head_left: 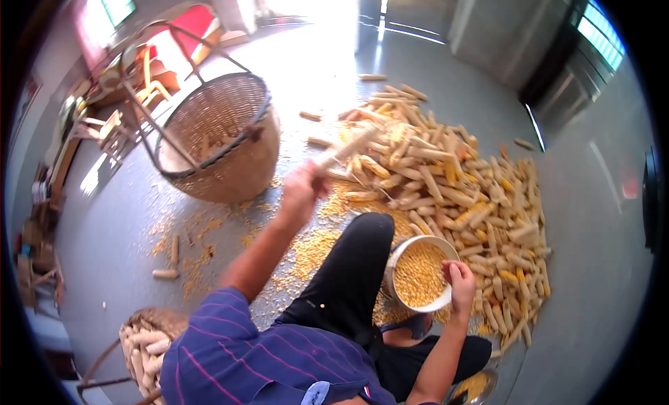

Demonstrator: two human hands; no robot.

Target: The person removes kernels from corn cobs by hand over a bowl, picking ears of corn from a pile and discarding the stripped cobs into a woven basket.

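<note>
Two hands: one left hand [303,189], one right hand [460,283]. One cob [345,147] is in the left. Around the view's centre: two baskets, one large basket [244,172] at ten o'clock, one small basket [164,320] at eight; one bucket [439,305] at four; one bowl [493,384] at five. Two loose cobs [174,249] lie towards eight. The cob pile [446,189] at three and the kernels [418,274] are too many to count. Two windows [601,34], at ten and two.
</note>
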